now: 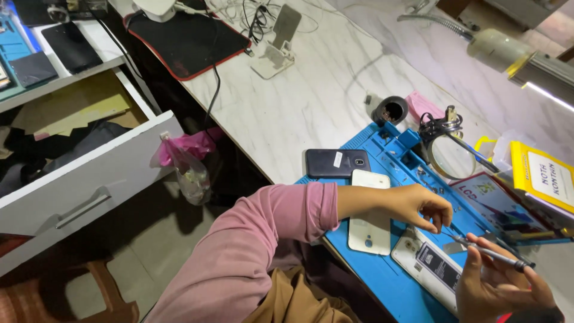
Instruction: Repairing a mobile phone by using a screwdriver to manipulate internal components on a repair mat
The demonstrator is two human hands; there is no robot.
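Note:
My left hand (418,206), in a pink sleeve, reaches over a blue work mat (382,269); its fingertips pinch together just above an opened white phone (427,263) with its dark battery showing. Whether they hold something tiny I cannot tell. My right hand (499,287) grips a thin grey screwdriver (487,251), its tip pointing left toward the phone's top corner. A white back cover (369,230) lies under my left forearm. A dark phone (336,162) lies face down at the mat's far left corner.
A round magnifier (449,157), a yellow box (543,178) and a colourful booklet (499,206) crowd the mat's far right. A lamp (508,51) hangs above. An open white drawer (89,173) with a pink bag (188,164) stands at left; a phone stand (276,51) sits farther along the marble counter.

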